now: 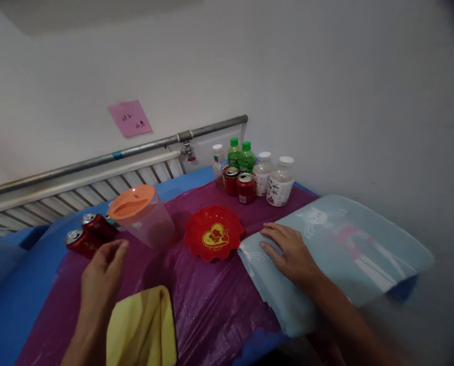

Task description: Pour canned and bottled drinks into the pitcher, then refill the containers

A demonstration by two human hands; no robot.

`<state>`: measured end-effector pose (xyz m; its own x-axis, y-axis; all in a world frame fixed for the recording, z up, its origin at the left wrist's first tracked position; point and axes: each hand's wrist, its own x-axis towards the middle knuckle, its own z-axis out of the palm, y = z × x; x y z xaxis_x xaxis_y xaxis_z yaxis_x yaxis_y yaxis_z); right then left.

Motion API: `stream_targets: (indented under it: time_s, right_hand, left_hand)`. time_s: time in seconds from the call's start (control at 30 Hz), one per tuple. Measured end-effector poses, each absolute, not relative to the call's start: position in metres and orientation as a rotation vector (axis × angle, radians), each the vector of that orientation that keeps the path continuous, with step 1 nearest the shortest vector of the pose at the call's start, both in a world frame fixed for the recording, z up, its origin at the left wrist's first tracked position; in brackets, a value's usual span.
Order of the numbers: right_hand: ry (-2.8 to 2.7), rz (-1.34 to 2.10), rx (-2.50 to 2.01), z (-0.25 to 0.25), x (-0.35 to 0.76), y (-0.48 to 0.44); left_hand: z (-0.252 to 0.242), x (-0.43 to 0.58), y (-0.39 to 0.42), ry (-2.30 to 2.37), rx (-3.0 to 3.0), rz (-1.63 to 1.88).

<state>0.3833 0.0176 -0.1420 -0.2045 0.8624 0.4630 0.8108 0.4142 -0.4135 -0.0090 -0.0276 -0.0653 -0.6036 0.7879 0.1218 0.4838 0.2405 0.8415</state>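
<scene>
Illumination is soft, diffuse and moderately dim, with faint shadows around the red dish [214,233], speckled glare on the purple sheet [212,305] in front of it, blur on the pale blue cloth [394,254] to its right, and dark vignetting far upper right.

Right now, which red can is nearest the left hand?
The front tipped can, lying on its side just beyond the left hand. The other tipped can lies behind it; the upright cans stand by the bottles.
</scene>
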Motion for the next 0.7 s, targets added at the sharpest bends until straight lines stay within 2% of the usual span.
stream_targets:
  time_s: [0.2,0.4,0.7]
  right_hand:
    - [-2.287,0.028,-1.507,-0.132,0.382,0.013]
    - [-2.340,0.021,-1.542,-0.136,0.381,0.007]
    - [-2.320,0.048,-1.543,-0.136,0.387,0.000]
  left_hand:
    - [-0.118,0.093,-0.091,1.495,2.163,0.839]
    - [-0.149,0.132,-0.094,1.403,2.515,0.540]
    - [-0.179,0.129,-0.101,1.277,2.659,0.799]
